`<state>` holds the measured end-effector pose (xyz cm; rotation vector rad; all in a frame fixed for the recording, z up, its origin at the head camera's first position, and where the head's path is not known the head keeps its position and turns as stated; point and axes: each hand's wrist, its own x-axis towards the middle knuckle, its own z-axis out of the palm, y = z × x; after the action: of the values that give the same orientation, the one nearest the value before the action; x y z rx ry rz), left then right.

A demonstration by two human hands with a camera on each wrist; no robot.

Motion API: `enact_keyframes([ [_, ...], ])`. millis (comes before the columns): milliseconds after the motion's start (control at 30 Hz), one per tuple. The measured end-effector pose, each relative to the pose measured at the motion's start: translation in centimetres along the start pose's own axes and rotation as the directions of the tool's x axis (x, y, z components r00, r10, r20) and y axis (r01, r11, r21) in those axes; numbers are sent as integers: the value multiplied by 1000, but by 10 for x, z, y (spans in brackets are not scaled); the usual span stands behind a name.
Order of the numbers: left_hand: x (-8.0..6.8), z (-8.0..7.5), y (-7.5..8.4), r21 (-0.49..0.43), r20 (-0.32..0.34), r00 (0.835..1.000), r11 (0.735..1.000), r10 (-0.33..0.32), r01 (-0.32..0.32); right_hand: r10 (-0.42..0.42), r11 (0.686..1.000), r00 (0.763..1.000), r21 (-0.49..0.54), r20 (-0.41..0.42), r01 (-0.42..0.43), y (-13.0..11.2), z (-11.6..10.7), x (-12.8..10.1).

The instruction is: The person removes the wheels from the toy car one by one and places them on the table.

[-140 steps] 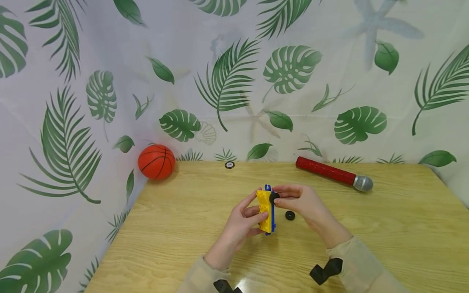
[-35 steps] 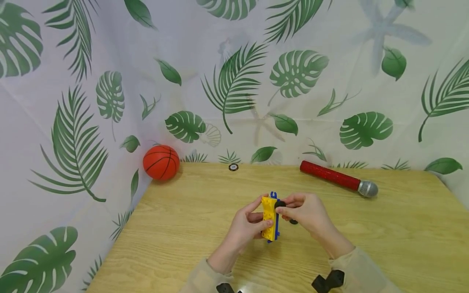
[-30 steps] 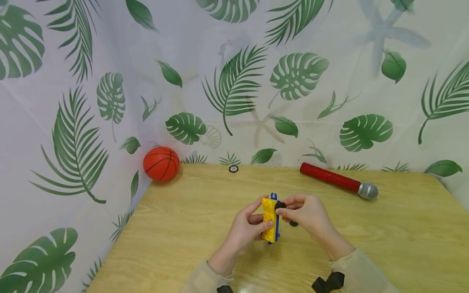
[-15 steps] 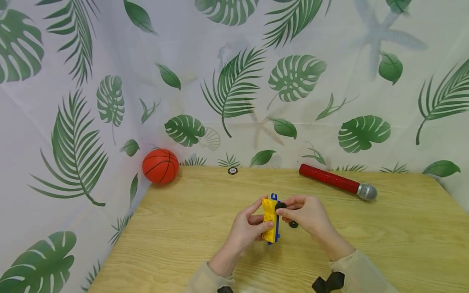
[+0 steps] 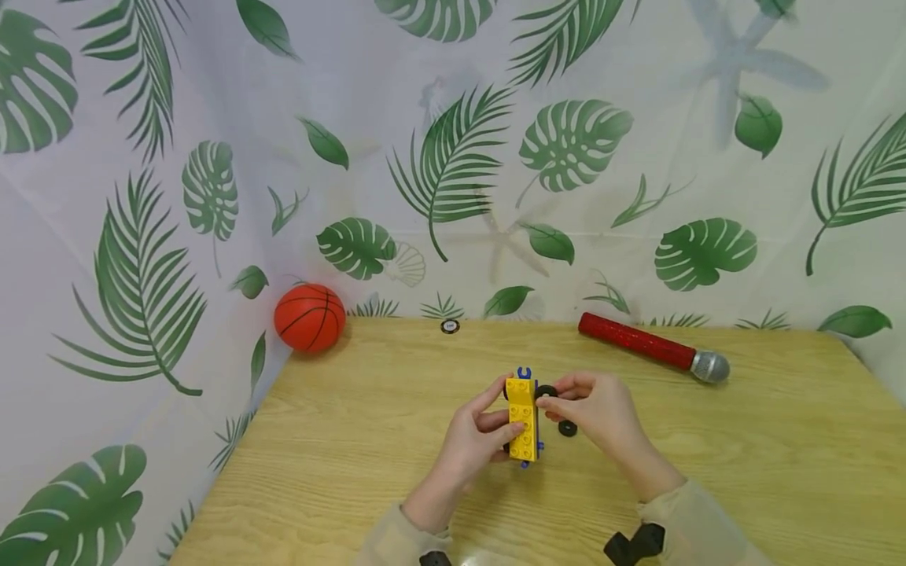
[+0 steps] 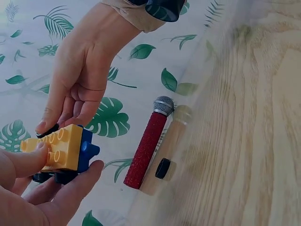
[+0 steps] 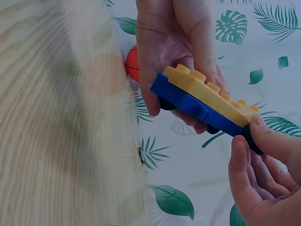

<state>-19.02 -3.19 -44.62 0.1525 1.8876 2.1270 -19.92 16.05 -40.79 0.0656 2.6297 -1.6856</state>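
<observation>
Hands fitting a wheel to a toy brick car

Fingers of the left hand (image 5: pixel 473 442) curl round a yellow studded plastic brick on a blue plastic chassis (image 5: pixel 523 420), holding it upright above the pale wooden table (image 5: pixel 764 440) at the centre of the head view. In the left wrist view the thumb presses on the studs and the other fingers wrap beneath the blue base.

At the upper right side of the brick car, the right hand (image 5: pixel 600 410) pinches a small black rubber wheel (image 5: pixel 546 391) between thumb and forefinger, the wheel touching the blue chassis. A second black wheel (image 5: pixel 567 428) lies flat on the table just below that hand, apart from the car. More dark wheels show under the chassis in the right wrist view.

Toward the upper right of the table lies a red glittery toy microphone with a silver head (image 5: pixel 654 348), well apart from the hands. An orange toy basketball (image 5: pixel 309 317) sits at the table's far left corner against the leaf-printed white backdrop (image 5: pixel 453 157). A small round dark disc (image 5: pixel 449 326) rests near the far edge, between ball and microphone.
</observation>
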Motion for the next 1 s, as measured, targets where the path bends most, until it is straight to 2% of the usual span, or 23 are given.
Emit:
enact_keyframes([
  [200,3,-2,1,-14,16,999,999,-41,41,14,995,1000,93,18,-16,1,-4,2],
  [400,3,-4,4,-32,26,1000,999,-14,15,9,980,999,201,37,-16,6,-12,2],
  [533,4,-6,5,-42,26,1000,999,-16,17,2,973,999,231,39,-11,11,-18,4],
  [667,4,-8,6,-52,24,1000,998,-19,21,3,975,999,221,36,-11,17,-27,4],
  [900,4,-9,5,-81,-5,1000,996,-24,24,29,992,999,118,26,-32,26,-40,3],
  [1000,3,-11,5,-83,-14,1000,996,-28,27,36,992,999,123,28,-39,31,-44,2],
])
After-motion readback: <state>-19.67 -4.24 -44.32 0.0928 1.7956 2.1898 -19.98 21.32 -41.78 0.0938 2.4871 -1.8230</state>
